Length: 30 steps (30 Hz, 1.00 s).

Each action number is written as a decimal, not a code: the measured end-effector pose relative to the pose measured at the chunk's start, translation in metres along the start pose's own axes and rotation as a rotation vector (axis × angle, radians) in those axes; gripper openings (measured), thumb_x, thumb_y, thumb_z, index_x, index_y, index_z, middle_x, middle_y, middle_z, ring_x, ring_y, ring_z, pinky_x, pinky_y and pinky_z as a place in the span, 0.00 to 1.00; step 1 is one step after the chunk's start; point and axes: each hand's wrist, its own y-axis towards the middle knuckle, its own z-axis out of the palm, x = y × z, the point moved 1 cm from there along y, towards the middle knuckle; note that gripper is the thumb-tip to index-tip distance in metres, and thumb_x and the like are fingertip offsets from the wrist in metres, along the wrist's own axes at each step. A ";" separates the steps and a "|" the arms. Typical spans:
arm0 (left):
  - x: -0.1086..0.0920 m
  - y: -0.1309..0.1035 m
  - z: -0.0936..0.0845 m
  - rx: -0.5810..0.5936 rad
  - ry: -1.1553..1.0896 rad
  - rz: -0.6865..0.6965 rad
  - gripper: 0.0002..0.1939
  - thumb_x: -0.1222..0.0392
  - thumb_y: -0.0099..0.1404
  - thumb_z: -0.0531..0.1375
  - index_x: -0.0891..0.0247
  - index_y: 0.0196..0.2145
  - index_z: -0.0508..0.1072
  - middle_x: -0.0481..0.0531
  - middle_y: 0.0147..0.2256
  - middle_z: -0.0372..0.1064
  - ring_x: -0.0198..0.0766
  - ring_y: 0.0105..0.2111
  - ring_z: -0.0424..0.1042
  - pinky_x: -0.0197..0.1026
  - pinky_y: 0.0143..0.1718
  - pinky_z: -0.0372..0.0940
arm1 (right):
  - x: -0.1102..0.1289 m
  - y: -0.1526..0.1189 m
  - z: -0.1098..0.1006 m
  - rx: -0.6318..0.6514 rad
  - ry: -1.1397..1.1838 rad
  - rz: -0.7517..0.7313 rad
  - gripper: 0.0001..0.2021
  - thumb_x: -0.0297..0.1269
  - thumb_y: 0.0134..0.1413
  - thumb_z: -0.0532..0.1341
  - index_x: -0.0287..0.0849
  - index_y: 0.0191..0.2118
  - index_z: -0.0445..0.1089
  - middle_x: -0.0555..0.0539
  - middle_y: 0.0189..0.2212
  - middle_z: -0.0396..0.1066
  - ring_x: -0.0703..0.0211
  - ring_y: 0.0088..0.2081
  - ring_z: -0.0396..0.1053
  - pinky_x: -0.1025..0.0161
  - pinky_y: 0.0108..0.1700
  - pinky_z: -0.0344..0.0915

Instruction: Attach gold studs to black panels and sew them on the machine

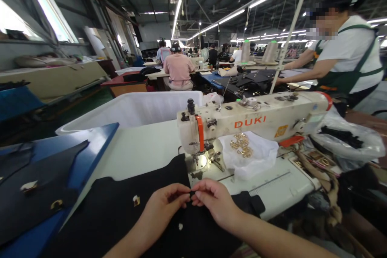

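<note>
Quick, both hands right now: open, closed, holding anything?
Left hand: fingers pinched shut on a small dark piece over the black fabric.
Right hand: pinched on the same small dark piece.

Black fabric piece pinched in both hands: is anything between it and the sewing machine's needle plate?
Nothing visible. The black fabric piece sits pinched between left hand and right hand, just before the metal needle plate.
</note>
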 end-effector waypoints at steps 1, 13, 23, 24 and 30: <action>0.000 0.004 -0.004 -0.013 0.017 0.001 0.15 0.49 0.54 0.58 0.61 0.33 0.76 0.49 0.28 0.73 0.40 0.29 0.71 0.39 0.36 0.67 | -0.002 0.000 0.001 -0.016 0.007 -0.013 0.14 0.44 0.46 0.62 0.40 0.36 0.68 0.49 0.27 0.70 0.63 0.29 0.70 0.63 0.35 0.65; 0.055 0.051 -0.040 -0.301 0.148 -0.109 0.28 0.35 0.45 0.58 0.59 0.35 0.71 0.49 0.23 0.72 0.46 0.29 0.73 0.42 0.37 0.68 | 0.098 -0.043 -0.094 -0.180 -0.705 -0.323 0.09 0.36 0.55 0.57 0.45 0.37 0.74 0.49 0.33 0.74 0.60 0.36 0.70 0.63 0.41 0.66; 0.038 0.052 -0.038 -0.311 0.177 -0.138 0.28 0.35 0.44 0.55 0.60 0.35 0.70 0.51 0.26 0.74 0.49 0.33 0.73 0.47 0.42 0.66 | 0.107 0.077 -0.158 -0.332 -1.209 -0.193 0.09 0.22 0.46 0.56 0.40 0.28 0.71 0.39 0.34 0.74 0.48 0.39 0.70 0.54 0.46 0.61; 0.041 0.052 -0.038 -0.311 0.170 -0.131 0.28 0.36 0.45 0.55 0.60 0.36 0.70 0.51 0.27 0.74 0.49 0.33 0.73 0.47 0.42 0.66 | 0.104 0.086 -0.157 -0.344 -1.202 -0.193 0.09 0.22 0.46 0.56 0.41 0.29 0.71 0.39 0.35 0.74 0.48 0.40 0.70 0.54 0.46 0.61; 0.045 0.054 -0.037 -0.312 0.118 -0.093 0.27 0.36 0.46 0.56 0.61 0.35 0.70 0.51 0.27 0.74 0.48 0.31 0.74 0.45 0.39 0.67 | 0.097 0.109 -0.164 -0.378 -1.114 -0.223 0.13 0.30 0.54 0.52 0.44 0.43 0.70 0.43 0.39 0.75 0.52 0.45 0.69 0.55 0.48 0.62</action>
